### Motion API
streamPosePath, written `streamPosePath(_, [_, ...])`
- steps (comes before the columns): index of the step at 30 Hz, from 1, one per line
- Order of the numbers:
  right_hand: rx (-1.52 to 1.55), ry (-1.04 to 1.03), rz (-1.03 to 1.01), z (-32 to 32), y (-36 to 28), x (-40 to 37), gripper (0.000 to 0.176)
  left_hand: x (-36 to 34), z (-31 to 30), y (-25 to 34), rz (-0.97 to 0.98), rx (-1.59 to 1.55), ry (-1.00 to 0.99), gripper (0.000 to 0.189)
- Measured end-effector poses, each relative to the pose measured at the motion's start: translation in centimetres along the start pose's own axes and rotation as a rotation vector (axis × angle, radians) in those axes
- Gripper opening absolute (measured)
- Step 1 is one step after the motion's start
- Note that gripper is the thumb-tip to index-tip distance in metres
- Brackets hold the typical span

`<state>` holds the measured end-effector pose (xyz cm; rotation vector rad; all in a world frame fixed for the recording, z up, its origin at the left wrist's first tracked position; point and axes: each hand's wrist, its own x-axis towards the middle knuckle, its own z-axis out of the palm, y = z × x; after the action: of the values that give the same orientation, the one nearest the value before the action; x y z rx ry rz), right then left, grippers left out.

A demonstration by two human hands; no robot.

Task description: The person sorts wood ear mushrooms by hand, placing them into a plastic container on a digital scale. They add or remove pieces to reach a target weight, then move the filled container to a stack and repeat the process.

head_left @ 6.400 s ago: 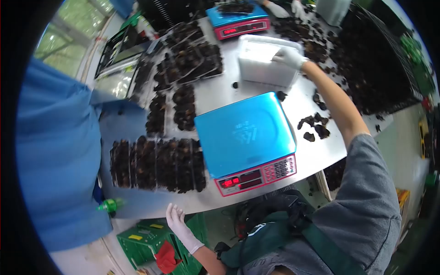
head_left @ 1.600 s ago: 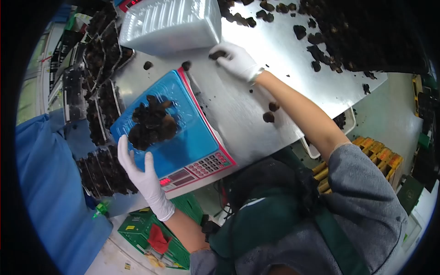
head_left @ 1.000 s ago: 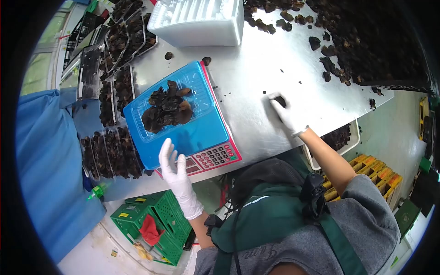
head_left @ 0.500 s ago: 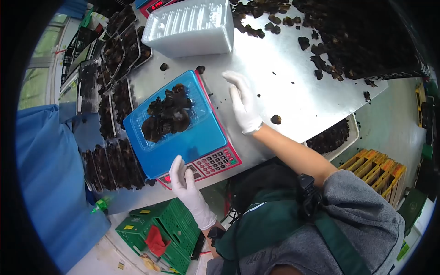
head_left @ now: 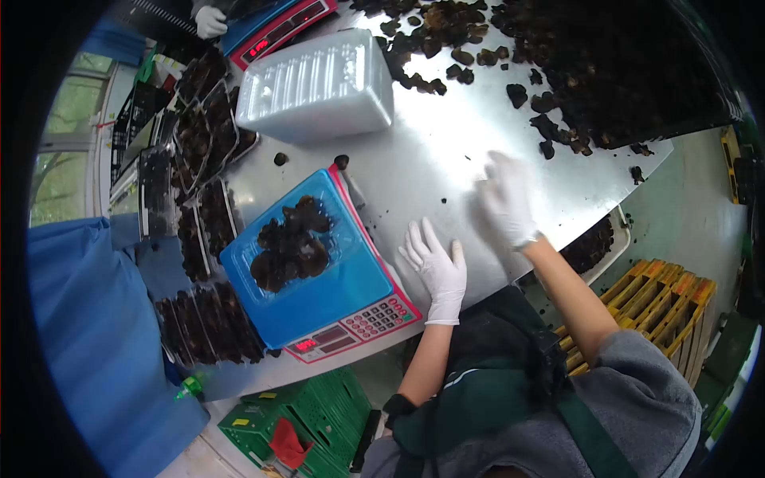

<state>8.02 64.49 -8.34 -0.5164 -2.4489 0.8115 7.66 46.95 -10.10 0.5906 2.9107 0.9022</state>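
My left hand [head_left: 436, 268], in a white glove, hovers over the metal table [head_left: 414, 171] just right of the blue scale [head_left: 319, 299], its fingers spread and holding nothing. Farther right is my right hand [head_left: 507, 199], also gloved and blurred by motion; its fingers point away from me, and whether they grip anything is unclear. On the scale lies a clear plastic tray [head_left: 333, 248] with dark, fungus-like pieces [head_left: 291, 247] in it. Red digits glow on the scale's front panel.
A stack of clear trays [head_left: 315, 88] stands behind the scale. Filled trays [head_left: 211, 323] line the left side. Dark pieces [head_left: 621, 64] heap at the back right. Another person's gloved hand [head_left: 210, 22] is near a second scale [head_left: 283, 28]. Green crates [head_left: 319, 418] stand below.
My left hand has moved from the scale's front edge to its right side. My right hand has shifted right, and the loose piece near it no longer shows. The view has shifted.
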Motion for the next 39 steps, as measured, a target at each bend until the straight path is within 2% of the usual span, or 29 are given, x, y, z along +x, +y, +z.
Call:
streamPosePath(1, [0.245, -0.078, -0.048, 3.1, -2.2, 1.8, 0.042, 0.0, 1.1, -0.6, 0.033, 0.08, -0.003, 0.06])
streamPosePath(2, [0.298, -0.154, -0.215, 5.7, -3.8, 4.0, 0.043, 0.1, 1.8, -0.7, 0.065, 0.161, -0.003, 0.061])
streamPosePath(4, [0.305, -0.323, -0.215, 9.9, -8.4, 8.6, 0.04, 0.2, 1.3, -0.7, 0.034, 0.119, -0.034, 0.06])
streamPosePath(5, [0.372, -0.278, -0.228, 14.2, -8.7, 9.8, 0.034, 0.2, 1.0, -0.6, 0.025, 0.095, -0.049, 0.06])
streamPosePath(7, [0.308, -0.086, -0.344, 20.5, -8.6, 10.7, 0.028, 0.2, 1.0, -0.3, 0.04, 0.112, -0.031, 0.06])
streamPosePath(8, [0.164, -0.206, -0.392, 20.5, -8.7, 11.2, 0.026, 0.2, 1.1, -0.4, 0.039, 0.14, -0.042, 0.06])
streamPosePath(9, [0.024, -0.332, -0.428, 20.4, -8.7, 11.1, 0.024, 0.4, 1.1, -0.2, 0.033, 0.145, -0.044, 0.06])
streamPosePath(10, [0.087, -0.316, -0.464, 20.2, -8.3, 11.0, 0.019, 0.3, 1.0, -0.1, 0.023, 0.153, -0.051, 0.06])
streamPosePath(13, [-0.005, -0.393, -0.323, 16.6, -4.3, 10.7, 0.017, 0.1, 1.1, -0.2, 0.031, 0.181, -0.027, 0.06])
streamPosePath(14, [0.002, -0.245, -0.243, 14.8, -1.9, 10.3, 0.021, 0.1, 1.2, -0.3, 0.041, 0.19, -0.021, 0.059])
streamPosePath(16, [-0.067, -0.089, 0.025, 10.4, 3.3, 8.2, 0.031, 0.1, 1.2, -0.2, 0.054, 0.206, -0.02, 0.058])
streamPosePath(18, [-0.085, 0.152, 0.063, 4.7, 7.8, 4.7, 0.027, 0.2, 1.0, 0.1, 0.055, 0.212, -0.021, 0.058])
streamPosePath(20, [-0.205, 0.192, 0.147, -1.4, 10.1, 0.2, 0.02, 0.2, 1.0, 0.2, 0.062, 0.226, -0.021, 0.058])
streamPosePath(21, [-0.202, 0.18, 0.306, -3.4, 12.3, -2.7, 0.017, 0.1, 1.1, 0.2, 0.067, 0.229, -0.017, 0.057])
streamPosePath(22, [-0.379, 0.198, 0.33, -6.6, 12.8, -4.7, 0.013, 0.1, 1.2, 0.1, 0.072, 0.235, -0.013, 0.057])
streamPosePath(24, [-0.461, 0.26, 0.479, -10.9, 14.2, -8.3, 0.019, 0.1, 1.1, 0.1, 0.073, 0.242, -0.018, 0.058])
streamPosePath(25, [-0.668, 0.366, 0.417, -12.1, 14.7, -9.0, 0.022, 0.1, 0.9, 0.3, 0.071, 0.243, -0.028, 0.058])
streamPosePath(27, [-0.941, 0.445, 0.448, -13.1, 13.7, -8.7, 0.024, 0.2, 0.7, 0.5, 0.032, 0.214, -0.047, 0.061])
streamPosePath(29, [-0.617, 0.231, 0.51, -12.0, 11.1, -5.7, 0.032, 0.4, 0.6, 0.6, -0.029, 0.155, -0.069, 0.067])
streamPosePath(31, [-0.157, 0.218, 0.21, -7.2, 9.1, -2.4, 0.039, 1.6, 1.2, 1.2, -0.032, 0.314, -0.114, 0.076])
streamPosePath(32, [-0.105, 0.057, 0.062, -6.5, 7.4, -0.3, 0.041, 1.8, 1.4, 1.4, -0.035, 0.396, -0.144, 0.08])
streamPosePath(33, [-0.017, 0.021, 0.065, -5.0, 6.6, 1.8, 0.041, 2.3, 1.5, 1.7, -0.021, 0.402, -0.163, 0.081])
streamPosePath(34, [-0.116, 0.003, 0.039, -4.1, 5.7, 4.0, 0.04, 3.4, 1.8, 2.1, -0.008, 0.408, -0.177, 0.083])
streamPosePath(37, [-0.488, 0.054, 0.093, -1.6, 9.3, 7.6, 0.031, 5.6, 3.0, 3.9, 0.094, 0.36, -0.24, 0.084])
streamPosePath(38, [-0.459, -0.009, 0.128, -2.2, 10.8, 7.9, 0.024, 6.1, 3.4, 4.4, 0.134, 0.333, -0.267, 0.084])
streamPosePath(39, [-0.428, -0.072, 0.162, -3.3, 12.1, 7.4, 0.017, 6.0, 4.0, 5.3, 0.268, 0.33, -0.327, 0.082])
